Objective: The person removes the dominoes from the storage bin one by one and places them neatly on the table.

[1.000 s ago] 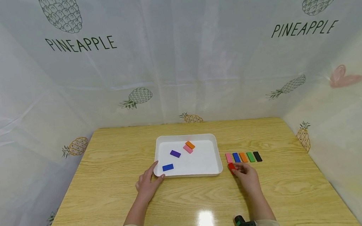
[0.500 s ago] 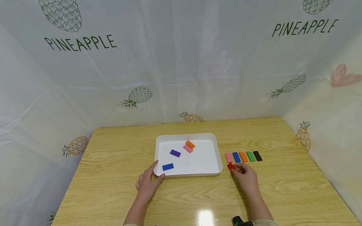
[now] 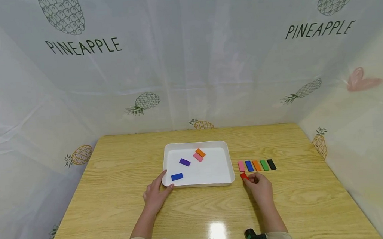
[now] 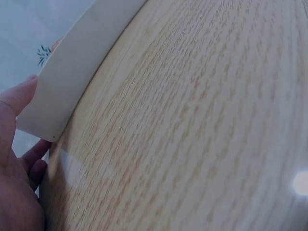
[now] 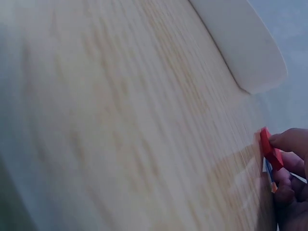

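One white tray sits on the wooden table. Ten small blocks show. Four lie in the tray: a blue block near left, a purple block, and, touching each other farther back, a pink block and an orange block. Five stand in a row right of the tray: pink, blue, orange, green, black. The tenth, a red block, is just nearer than the row's left end. Since a second ago it has tilted slightly leftward. The right hand pinches it between thumb and fingers. The left hand, thumb and forefinger spread wide, touches the tray's near-left corner.
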`<action>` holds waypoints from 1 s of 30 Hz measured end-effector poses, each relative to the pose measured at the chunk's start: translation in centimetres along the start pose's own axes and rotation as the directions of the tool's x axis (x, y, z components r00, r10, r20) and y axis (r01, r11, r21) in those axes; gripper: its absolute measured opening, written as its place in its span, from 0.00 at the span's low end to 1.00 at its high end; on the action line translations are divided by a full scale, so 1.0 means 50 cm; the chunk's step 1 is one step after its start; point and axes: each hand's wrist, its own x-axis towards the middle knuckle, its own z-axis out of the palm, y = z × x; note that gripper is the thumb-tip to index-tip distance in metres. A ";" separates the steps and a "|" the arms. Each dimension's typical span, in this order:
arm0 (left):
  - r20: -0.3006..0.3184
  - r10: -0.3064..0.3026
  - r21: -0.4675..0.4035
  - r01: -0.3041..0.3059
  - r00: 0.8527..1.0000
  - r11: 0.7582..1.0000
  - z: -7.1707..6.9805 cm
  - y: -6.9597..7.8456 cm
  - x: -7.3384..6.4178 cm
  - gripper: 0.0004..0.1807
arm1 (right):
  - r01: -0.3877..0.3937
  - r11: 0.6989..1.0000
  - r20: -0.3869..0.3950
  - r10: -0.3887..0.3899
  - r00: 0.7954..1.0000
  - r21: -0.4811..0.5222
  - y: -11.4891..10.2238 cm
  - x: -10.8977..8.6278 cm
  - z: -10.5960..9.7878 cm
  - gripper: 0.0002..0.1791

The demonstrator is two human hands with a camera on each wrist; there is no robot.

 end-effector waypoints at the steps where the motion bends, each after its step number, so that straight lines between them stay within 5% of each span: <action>1: -0.002 0.001 0.000 -0.001 1.000 1.000 0.001 0.000 0.000 0.36 | 0.003 1.000 -0.003 -0.003 1.000 -0.004 0.000 0.000 0.000 0.10; 20: 0.013 -0.045 -0.013 0.045 0.999 0.999 -0.004 0.015 -0.001 0.37 | -0.010 0.999 0.005 0.011 1.000 -0.047 -0.006 -0.001 -0.002 0.13; 30: 0.046 -0.062 -0.082 0.066 0.997 0.994 -0.006 0.000 0.004 0.38 | -0.027 0.998 -0.002 0.027 1.000 -0.055 -0.005 -0.001 -0.001 0.14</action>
